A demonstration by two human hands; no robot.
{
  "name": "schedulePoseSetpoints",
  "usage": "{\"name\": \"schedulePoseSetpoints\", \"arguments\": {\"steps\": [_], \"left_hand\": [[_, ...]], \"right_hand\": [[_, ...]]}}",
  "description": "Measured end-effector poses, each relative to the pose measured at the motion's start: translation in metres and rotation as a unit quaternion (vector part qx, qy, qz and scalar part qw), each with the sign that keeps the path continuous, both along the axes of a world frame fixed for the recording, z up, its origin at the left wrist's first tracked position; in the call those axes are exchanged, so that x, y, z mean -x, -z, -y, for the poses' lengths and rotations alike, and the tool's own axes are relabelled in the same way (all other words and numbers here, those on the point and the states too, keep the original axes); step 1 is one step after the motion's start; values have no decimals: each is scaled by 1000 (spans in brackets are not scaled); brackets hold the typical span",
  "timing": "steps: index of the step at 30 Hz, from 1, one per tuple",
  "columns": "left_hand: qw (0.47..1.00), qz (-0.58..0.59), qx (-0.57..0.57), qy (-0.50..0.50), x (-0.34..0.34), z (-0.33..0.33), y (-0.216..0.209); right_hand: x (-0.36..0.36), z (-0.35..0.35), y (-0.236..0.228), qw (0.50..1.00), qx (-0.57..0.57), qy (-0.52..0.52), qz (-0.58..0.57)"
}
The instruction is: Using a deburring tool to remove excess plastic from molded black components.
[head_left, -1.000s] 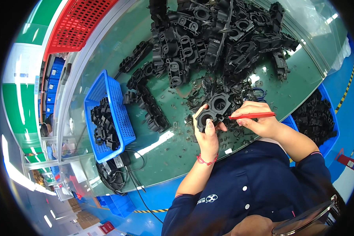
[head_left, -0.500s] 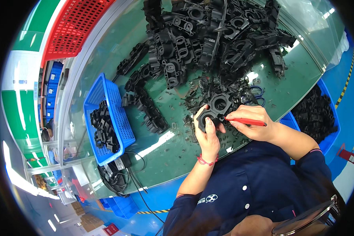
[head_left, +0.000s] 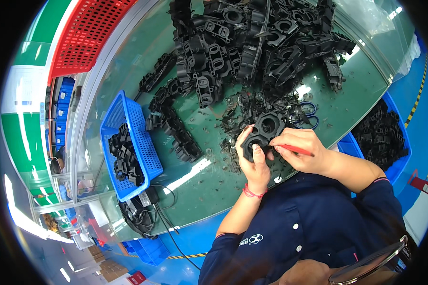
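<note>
My left hand (head_left: pixel 256 168) is closed around a black moulded plastic part (head_left: pixel 258 129) with two round openings, its thumb lying over the lower one. Between the fingers and thumb of my right hand (head_left: pixel 305 145) is a slim, pen-shaped red tool (head_left: pixel 297 150). The tool points left, and its end meets the part's right side near the lower opening; the very tip is hard to make out. Both hands are just above the green tabletop (head_left: pixel 214 185). Behind the part, black scraps and trimmings (head_left: pixel 235 107) lie scattered.
A large heap of black moulded parts (head_left: pixel 218 61) covers the far table. At left stands a blue perforated basket (head_left: pixel 150 154) of black pieces, with cables (head_left: pixel 140 221) near it. Blue loop handles (head_left: pixel 314 124) lie right of the scraps. A filled blue crate (head_left: pixel 400 164) sits beyond the right edge.
The black part has turned slightly in my left hand. My right hand and the red tool have shifted a little left and down, toward the part's lower opening.
</note>
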State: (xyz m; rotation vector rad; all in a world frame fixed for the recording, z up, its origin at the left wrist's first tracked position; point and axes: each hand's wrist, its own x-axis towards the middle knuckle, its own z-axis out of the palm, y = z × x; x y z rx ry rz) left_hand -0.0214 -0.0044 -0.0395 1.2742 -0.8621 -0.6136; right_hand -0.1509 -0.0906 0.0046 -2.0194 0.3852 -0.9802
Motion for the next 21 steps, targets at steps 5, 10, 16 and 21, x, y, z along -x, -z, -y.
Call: {"name": "schedulePoseSetpoints", "arguments": {"steps": [5,10,16,21], "left_hand": [[977,-204,19,62,0,2,-21],[967,-247,30,57,-2,3,-18],[980,-196,1,28,0,3,-21],[995,-96,-23,11,2,2,-18]], "right_hand": [[5,-4,23,842,-507,-71,169],[11,11,32,751,-594,-120,263],[17,3,12,931,-355,-54,66],[12,7,8,990,-138,-26,34]]}}
